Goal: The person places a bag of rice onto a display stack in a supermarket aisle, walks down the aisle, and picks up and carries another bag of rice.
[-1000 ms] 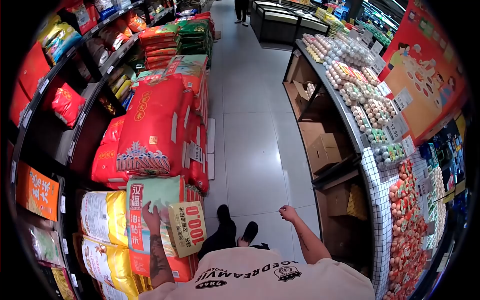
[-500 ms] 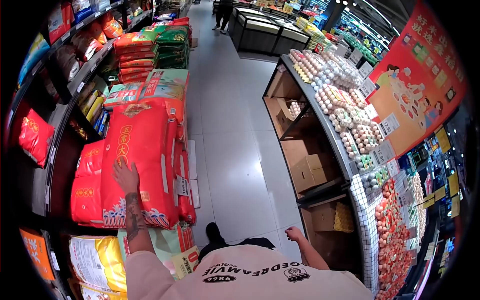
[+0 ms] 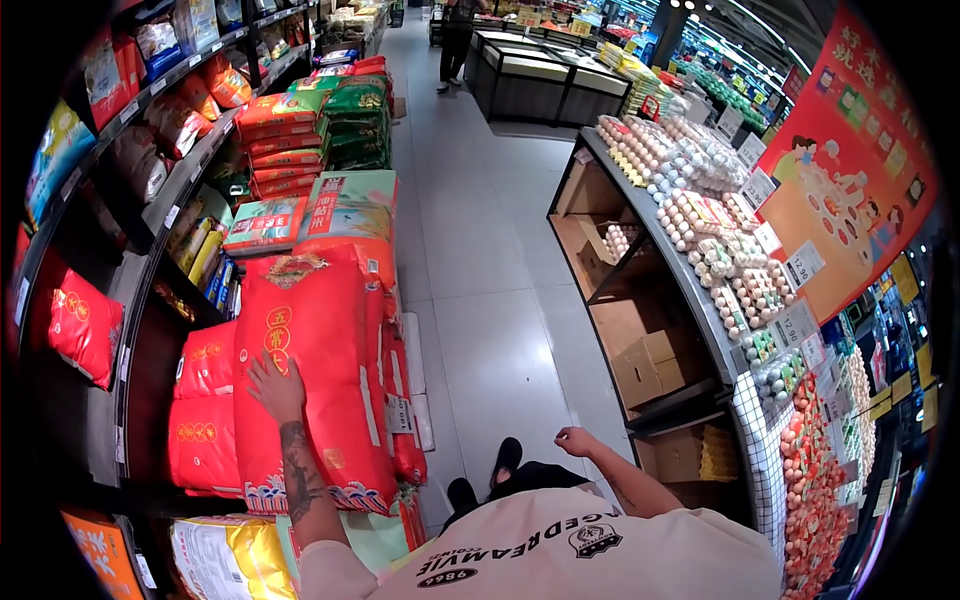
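My left hand lies flat on a large red rice bag, its fingers spread over the front near the round yellow characters. The bag stands on a stack, leaning slightly back, with a carry handle at its top. Smaller red rice bags lie just left of it. My right hand hangs over the aisle floor, its fingers curled in loosely; I see nothing held in it. A price tag sits at the right side of the red bags.
Stacks of green and red rice bags continue up the left side beside a shelf. On the right is a stand loaded with packed eggs and cardboard boxes below. A person stands farther up the tiled aisle.
The view has shifted, so the bags and shelves sit lower and farther right. My left hand stays on the red rice bag. Both my shoes now show.
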The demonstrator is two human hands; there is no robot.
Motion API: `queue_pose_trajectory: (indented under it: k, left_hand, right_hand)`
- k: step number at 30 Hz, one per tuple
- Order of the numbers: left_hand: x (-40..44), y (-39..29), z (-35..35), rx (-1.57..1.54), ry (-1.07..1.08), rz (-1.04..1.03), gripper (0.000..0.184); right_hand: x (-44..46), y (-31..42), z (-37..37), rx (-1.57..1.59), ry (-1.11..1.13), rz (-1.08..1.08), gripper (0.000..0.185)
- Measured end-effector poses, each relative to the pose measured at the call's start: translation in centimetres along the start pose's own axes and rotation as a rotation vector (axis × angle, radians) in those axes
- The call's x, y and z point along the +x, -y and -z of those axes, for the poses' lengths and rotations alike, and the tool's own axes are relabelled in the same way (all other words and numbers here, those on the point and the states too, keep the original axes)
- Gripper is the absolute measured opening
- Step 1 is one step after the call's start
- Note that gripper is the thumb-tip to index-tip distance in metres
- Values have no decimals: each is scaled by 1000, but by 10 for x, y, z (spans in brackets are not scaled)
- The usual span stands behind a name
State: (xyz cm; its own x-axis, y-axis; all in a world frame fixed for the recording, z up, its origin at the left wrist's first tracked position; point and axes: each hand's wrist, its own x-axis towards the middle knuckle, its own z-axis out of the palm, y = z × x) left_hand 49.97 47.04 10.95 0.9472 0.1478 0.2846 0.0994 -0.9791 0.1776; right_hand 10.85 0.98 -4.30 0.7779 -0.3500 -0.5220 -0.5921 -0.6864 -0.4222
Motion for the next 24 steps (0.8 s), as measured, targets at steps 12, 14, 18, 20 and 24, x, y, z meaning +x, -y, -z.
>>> queue_pose_trajectory:
  k: [12, 14, 18, 20, 24]
  left_hand:
    - [4, 0, -19, 48, -25, 18, 58]
    - [3, -6, -21, 91, -52, 46, 57]
    - [5, -27, -30, 203, -93, 205, 56]
    - [-6, -43, -34, 260, -133, 313, 55]
    - [-7, -75, -45, 328, -262, 383, 56]
  right_hand:
    - [85, -62, 24, 176, 25, -142, 31]
    - [96, -89, 26, 260, 135, -297, 31]
    - [124, -132, 51, 270, 288, -488, 32]
    - [146, -156, 66, 341, 309, -517, 32]
    - [215, -161, 128, 449, 253, -409, 31]
